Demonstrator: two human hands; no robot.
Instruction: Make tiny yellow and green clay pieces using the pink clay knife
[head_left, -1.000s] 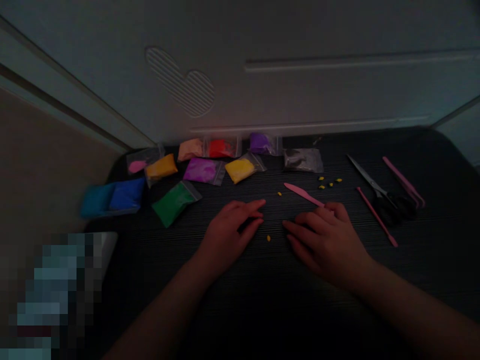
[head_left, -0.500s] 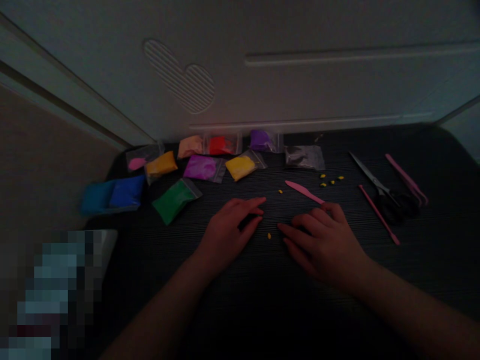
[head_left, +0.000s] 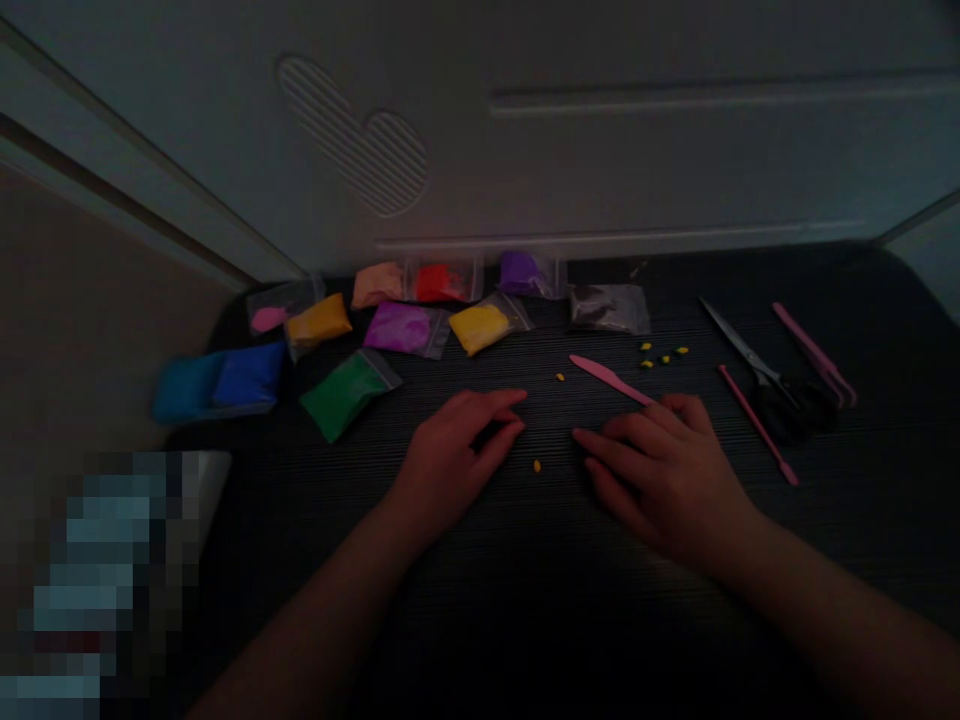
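My left hand [head_left: 455, 445] hovers over or rests on the dark tabletop, thumb and forefinger apart with nothing between them. My right hand [head_left: 664, 470] lies to its right, fingers spread and empty. Its outer fingers overlap the end of a pink plastic knife [head_left: 609, 377]; whether they touch it I cannot tell. Between the hands is a small yellow piece [head_left: 537, 466], perhaps clay, and a second yellow bit [head_left: 560, 377] sits farther back. Several tiny yellow-and-dark pieces [head_left: 665, 359] are grouped beyond the right hand.
Small bags of coloured material line the back and left, among them a green bag [head_left: 349, 395], a yellow bag [head_left: 482, 325] and a blue bag [head_left: 250, 378]. On the right are scissors [head_left: 752, 362], a thin pink tool [head_left: 757, 425] and pink tweezers [head_left: 814, 350]. A white panel [head_left: 637, 170] rises behind.
My right hand has shifted slightly right, away from the near yellow piece, widening the gap between the hands. My left hand has barely moved. The view has tilted a little.
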